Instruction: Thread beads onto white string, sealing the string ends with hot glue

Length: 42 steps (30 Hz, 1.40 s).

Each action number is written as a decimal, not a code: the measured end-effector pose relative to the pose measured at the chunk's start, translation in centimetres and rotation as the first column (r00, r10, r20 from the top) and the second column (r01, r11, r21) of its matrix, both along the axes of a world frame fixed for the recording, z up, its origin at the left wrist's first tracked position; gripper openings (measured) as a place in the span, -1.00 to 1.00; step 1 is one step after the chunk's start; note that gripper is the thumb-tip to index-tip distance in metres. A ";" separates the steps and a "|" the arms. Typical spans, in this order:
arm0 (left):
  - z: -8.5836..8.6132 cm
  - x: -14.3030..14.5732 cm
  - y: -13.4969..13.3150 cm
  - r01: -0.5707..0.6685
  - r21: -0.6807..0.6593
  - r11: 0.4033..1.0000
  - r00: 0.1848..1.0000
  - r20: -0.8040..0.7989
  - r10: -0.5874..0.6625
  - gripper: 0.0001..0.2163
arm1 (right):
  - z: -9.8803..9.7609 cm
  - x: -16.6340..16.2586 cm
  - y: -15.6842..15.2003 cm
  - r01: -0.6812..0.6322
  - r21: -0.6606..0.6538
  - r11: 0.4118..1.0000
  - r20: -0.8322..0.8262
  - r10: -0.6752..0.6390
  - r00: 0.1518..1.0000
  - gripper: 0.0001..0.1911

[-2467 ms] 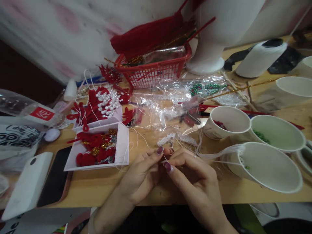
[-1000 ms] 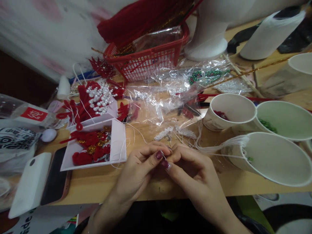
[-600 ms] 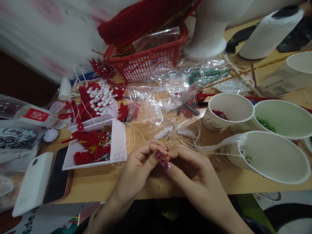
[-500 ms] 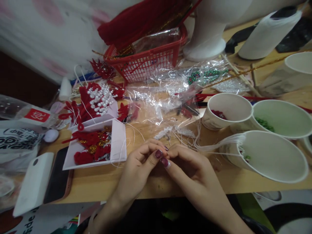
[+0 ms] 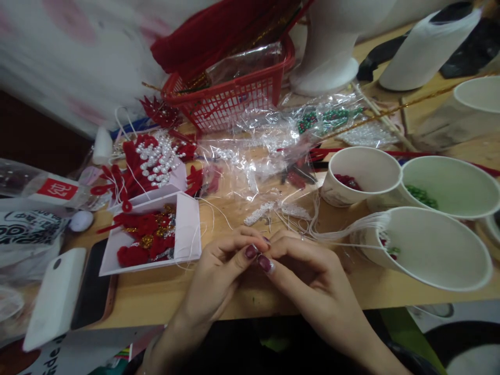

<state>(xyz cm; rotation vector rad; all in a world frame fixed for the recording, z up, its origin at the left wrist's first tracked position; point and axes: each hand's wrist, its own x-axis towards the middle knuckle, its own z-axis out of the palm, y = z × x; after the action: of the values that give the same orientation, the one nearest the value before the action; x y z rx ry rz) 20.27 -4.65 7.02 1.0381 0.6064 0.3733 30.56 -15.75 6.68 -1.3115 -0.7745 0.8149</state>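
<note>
My left hand (image 5: 222, 271) and my right hand (image 5: 312, 276) meet over the front of the table, thumbs and fingertips pinched together. Whatever sits between the fingertips is too small and hidden to name. Just beyond the fingers lie strips of small white beads (image 5: 260, 213) on the wooden table. A bundle of white threads (image 5: 344, 232) runs from beside the right hand over the rim of the nearest paper cup (image 5: 437, 250), which has a few green and red beads inside. A white box (image 5: 189, 229) with red, gold and silver pieces stands left of my left hand.
Paper cups with red beads (image 5: 347, 182) and green beads (image 5: 420, 196) stand at right. Clear plastic bags (image 5: 258, 156) and a red basket (image 5: 234, 99) lie behind. Pearl strands (image 5: 160, 159), a bottle (image 5: 58, 187), a dark phone (image 5: 91, 286) and a white block (image 5: 57, 297) are at left.
The view has shifted slightly. Both hands keep nearly the same pinched pose, with the fingertips moved only a little.
</note>
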 end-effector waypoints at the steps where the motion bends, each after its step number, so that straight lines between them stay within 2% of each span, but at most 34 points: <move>1: 0.0 0.0 0.0 0.001 -0.006 1.000 1.000 -0.002 -0.001 -0.93 | 0.0 0.0 0.0 0.001 0.000 1.000 -0.002 -0.001 1.000 -0.81; 8: 0.1 0.0 0.0 0.014 0.000 1.000 1.000 -0.020 -0.014 -0.93 | 0.0 0.0 0.0 -0.038 0.016 0.999 -0.015 0.038 0.999 -0.81; 14: -0.1 -0.5 0.2 0.088 0.116 0.989 0.995 0.027 -0.092 -0.94 | -0.1 0.0 0.0 -0.073 0.052 0.996 -0.113 0.079 0.990 -0.81; 21: -0.2 -1.1 0.3 0.125 0.228 0.966 0.992 -0.011 -0.126 -0.92 | 0.3 0.5 0.0 -0.117 0.062 0.991 -0.234 0.129 0.964 -0.76; 26: -0.3 -1.4 0.4 0.155 0.275 0.949 0.987 0.001 -0.161 -0.90 | 0.4 0.6 -0.2 -0.180 0.101 0.979 -0.371 0.204 0.906 -0.69; 31: -0.8 -1.6 0.7 0.207 0.351 0.913 0.963 0.091 -0.254 -0.88 | 0.1 0.7 -0.1 -0.228 0.186 0.956 -0.535 0.294 0.792 -0.78; 35: -0.8 -1.5 0.7 0.224 0.317 0.921 0.961 0.082 -0.262 -0.89 | 0.0 0.8 -0.1 -0.257 0.209 0.944 -0.590 0.331 0.736 -0.81; 42: -0.5 -1.1 0.4 0.174 0.243 0.954 0.979 0.065 -0.195 -0.91 | 0.1 0.7 -0.1 -0.250 0.257 0.933 -0.619 0.358 0.699 -0.89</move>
<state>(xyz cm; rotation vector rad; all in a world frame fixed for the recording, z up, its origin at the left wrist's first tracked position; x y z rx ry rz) 19.15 -4.24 6.53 1.2892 0.3865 0.3299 31.23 -15.88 6.78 -0.6631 -0.4634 1.3659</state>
